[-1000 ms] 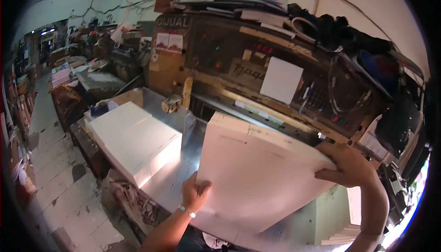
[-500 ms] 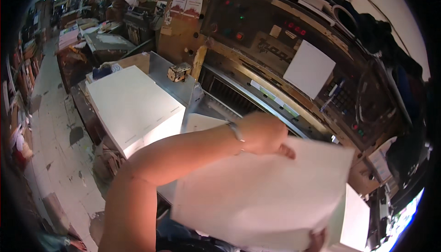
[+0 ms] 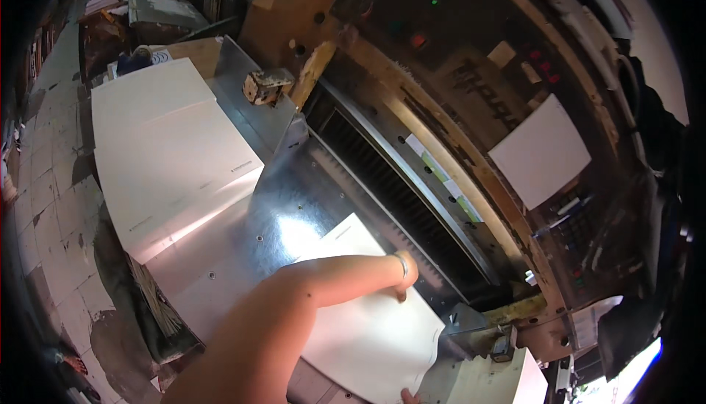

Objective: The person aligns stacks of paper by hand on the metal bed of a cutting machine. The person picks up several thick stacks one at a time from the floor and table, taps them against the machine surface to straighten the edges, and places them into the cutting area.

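A large white sheet, or thin stack, of paper (image 3: 360, 338) lies tilted over the metal table of a paper-cutting machine (image 3: 397, 198). My left arm reaches across it. My left hand (image 3: 403, 277), with a band at its wrist, is closed on the paper's far edge; the wrist hides part of the fingers. At the lower edge of the picture, only the fingertips of my right hand (image 3: 409, 397) show, gripping the near right edge of the paper. A tall pile of white paper (image 3: 176, 146) stands on the left side of the table.
Another paper pile (image 3: 500, 382) stands at the lower right. A small worn metal block (image 3: 266, 86) sits by the left side wall. A white card (image 3: 543, 151) rests on the machine's dark front panel. The tiled floor (image 3: 51, 220) runs along the left.
The paper has come down from a raised position onto the metal table, moving left and nearer. Both hands have moved with it. The view has shifted closer to the machine.
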Action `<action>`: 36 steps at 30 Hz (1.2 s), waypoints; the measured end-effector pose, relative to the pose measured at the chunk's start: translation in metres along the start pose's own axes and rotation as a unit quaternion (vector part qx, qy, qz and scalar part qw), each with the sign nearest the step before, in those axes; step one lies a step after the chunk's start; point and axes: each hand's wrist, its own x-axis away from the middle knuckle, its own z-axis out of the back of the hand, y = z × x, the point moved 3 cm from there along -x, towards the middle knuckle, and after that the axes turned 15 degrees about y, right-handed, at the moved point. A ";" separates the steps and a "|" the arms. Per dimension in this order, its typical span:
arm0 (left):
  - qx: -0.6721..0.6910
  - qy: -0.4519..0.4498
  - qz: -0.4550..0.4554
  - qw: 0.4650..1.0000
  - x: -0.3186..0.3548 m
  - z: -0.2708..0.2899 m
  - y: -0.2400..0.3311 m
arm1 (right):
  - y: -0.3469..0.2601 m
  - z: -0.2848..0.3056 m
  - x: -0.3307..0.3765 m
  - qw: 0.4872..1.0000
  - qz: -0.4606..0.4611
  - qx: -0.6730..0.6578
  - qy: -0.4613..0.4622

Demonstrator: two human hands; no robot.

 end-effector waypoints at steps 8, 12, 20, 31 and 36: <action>-0.123 0.327 0.067 0.934 -0.013 0.017 -0.077 | -0.081 -0.127 -0.086 0.966 0.091 -0.058 -0.234; 0.275 0.346 0.024 0.897 0.027 0.016 -0.027 | -0.116 -0.187 -0.117 0.977 0.082 -0.019 -0.199; 0.725 0.039 0.239 0.645 0.115 -0.027 0.027 | -0.153 -0.311 -0.108 0.962 -0.013 -0.088 -0.258; 0.599 0.690 0.364 0.179 0.161 -0.041 -0.106 | -0.166 -0.333 -0.037 0.931 0.035 -0.118 -0.343; 0.423 0.773 0.445 0.160 0.179 -0.015 -0.168 | -0.174 -0.338 -0.039 0.911 -0.036 -0.176 -0.371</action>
